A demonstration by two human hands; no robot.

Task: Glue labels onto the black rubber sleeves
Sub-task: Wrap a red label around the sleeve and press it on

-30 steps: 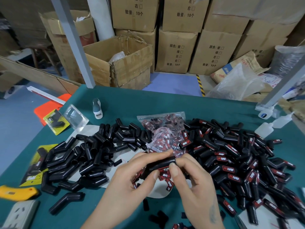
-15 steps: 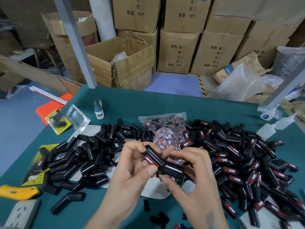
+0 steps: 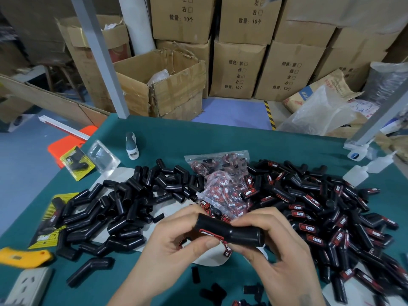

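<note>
Pressing down, my left hand (image 3: 176, 241) thumbed the red label (image 3: 209, 232) onto the sleeve (image 3: 229, 230), my right hand (image 3: 273, 241) gripping its other end to steady it, just in front of the label bag (image 3: 220, 184).

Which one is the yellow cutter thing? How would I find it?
Start at the green table and go to its near left edge, left of the plain black sleeves. The yellow cutter lies flat beside a white power strip. It is the only solid yellow tool there.
</note>
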